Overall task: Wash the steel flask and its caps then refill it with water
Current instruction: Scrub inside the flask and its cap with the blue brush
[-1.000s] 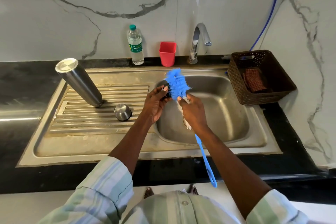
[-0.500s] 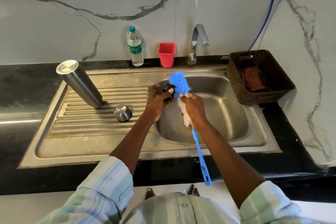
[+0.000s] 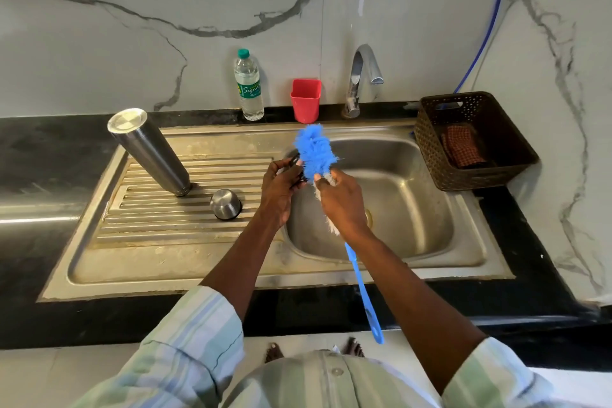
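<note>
The steel flask (image 3: 150, 148) stands upside down on the ribbed drainboard (image 3: 159, 235) at the left. A steel cap (image 3: 226, 204) sits mouth-down next to it. My left hand (image 3: 281, 190) grips a small dark inner cap (image 3: 295, 163) at the sink's left rim; most of the cap is hidden by my fingers. My right hand (image 3: 341, 200) grips a blue bottle brush (image 3: 314, 151) just below its bristle head, which presses against the dark cap. The brush's long blue handle (image 3: 362, 291) sticks out back toward my body.
The sink basin (image 3: 407, 209) lies under my hands, with a tap (image 3: 359, 76) behind it. A plastic water bottle (image 3: 248, 84) and a red cup (image 3: 305, 99) stand by the wall. A brown basket (image 3: 430, 146) with a cloth sits at the right.
The brush head has slid back and forth against the dark cap, ending a little higher than half a second ago. My left hand has kept its hold on the cap.
</note>
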### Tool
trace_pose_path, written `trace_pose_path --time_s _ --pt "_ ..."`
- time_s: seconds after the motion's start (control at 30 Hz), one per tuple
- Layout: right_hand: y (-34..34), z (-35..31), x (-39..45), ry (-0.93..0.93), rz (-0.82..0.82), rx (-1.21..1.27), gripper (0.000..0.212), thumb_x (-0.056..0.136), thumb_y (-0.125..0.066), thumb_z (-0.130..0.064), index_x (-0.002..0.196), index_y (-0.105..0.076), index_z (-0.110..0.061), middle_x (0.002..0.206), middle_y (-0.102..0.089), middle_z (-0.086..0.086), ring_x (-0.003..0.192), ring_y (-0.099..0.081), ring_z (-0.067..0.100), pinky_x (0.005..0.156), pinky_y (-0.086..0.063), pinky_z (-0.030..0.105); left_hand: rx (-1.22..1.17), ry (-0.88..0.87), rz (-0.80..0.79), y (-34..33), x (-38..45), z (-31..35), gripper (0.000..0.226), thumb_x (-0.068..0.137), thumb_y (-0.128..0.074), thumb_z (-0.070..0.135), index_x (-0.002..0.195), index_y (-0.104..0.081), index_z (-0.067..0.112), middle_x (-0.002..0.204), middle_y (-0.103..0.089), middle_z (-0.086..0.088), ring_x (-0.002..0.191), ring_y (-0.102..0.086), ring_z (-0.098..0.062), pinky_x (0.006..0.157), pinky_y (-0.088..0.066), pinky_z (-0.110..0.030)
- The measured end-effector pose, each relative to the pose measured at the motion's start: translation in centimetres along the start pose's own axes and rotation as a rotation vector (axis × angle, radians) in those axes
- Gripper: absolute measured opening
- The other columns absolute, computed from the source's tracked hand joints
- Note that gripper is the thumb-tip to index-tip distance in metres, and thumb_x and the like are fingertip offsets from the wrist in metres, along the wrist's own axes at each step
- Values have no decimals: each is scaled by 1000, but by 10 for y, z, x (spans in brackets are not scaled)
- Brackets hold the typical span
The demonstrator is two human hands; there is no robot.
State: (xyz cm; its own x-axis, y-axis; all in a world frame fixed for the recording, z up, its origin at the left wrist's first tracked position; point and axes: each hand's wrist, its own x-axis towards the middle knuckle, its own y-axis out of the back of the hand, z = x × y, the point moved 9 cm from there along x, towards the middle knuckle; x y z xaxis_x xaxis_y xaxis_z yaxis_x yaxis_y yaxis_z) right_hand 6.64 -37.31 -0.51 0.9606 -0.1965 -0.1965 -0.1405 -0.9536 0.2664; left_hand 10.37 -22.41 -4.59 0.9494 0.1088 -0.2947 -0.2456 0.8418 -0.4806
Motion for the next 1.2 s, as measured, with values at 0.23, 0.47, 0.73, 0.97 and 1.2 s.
trace_pose_path --time_s 0.23,0.47,0.73,0.97,1.2 --pt "-6 -8 -1 42 -27 -25 15 88 -59 -33 82 -66 -22 77 -65 -6 68 -58 16 67 -47 34 0 -32 85 6 2 2 25 86 -66 -9 91 -50 10 86 -66 -16 75 -65 -24 64 -56 -28" --pt "5 -5 18 -20 -3 -58 21 85 -60 -33 74 -62 -16 71 -64 1 66 -56 21 67 -48 37 5 -49 -40 2 0 -2 27 86 -69 -6 96 -51 11 102 -64 -21 86 -68 -30 72 -60 -29" --pt "13 13 35 -116 -38 -29 19 79 -63 -31 65 -61 -19 65 -61 3 63 -55 24 63 -47 42 49 -43 -166 -8 -4 -3 27 88 -65 -5 111 -66 8 104 -75 -4 103 -69 -22 81 -58 -29" --pt "6 9 20 -117 -44 41 18 82 -64 -31 69 -64 -19 64 -61 1 58 -53 21 59 -43 33 -65 34 -66 -2 -6 -5 3 93 -62 3 94 -66 4 91 -76 -9 90 -72 -25 77 -62 -34" --pt "-8 26 1 -234 -99 264 13 90 -65 -24 83 -67 -12 67 -61 7 52 -51 20 52 -42 29 -55 -36 84 5 11 12 16 88 -73 16 91 -59 10 87 -72 -8 78 -69 -20 69 -57 -30"
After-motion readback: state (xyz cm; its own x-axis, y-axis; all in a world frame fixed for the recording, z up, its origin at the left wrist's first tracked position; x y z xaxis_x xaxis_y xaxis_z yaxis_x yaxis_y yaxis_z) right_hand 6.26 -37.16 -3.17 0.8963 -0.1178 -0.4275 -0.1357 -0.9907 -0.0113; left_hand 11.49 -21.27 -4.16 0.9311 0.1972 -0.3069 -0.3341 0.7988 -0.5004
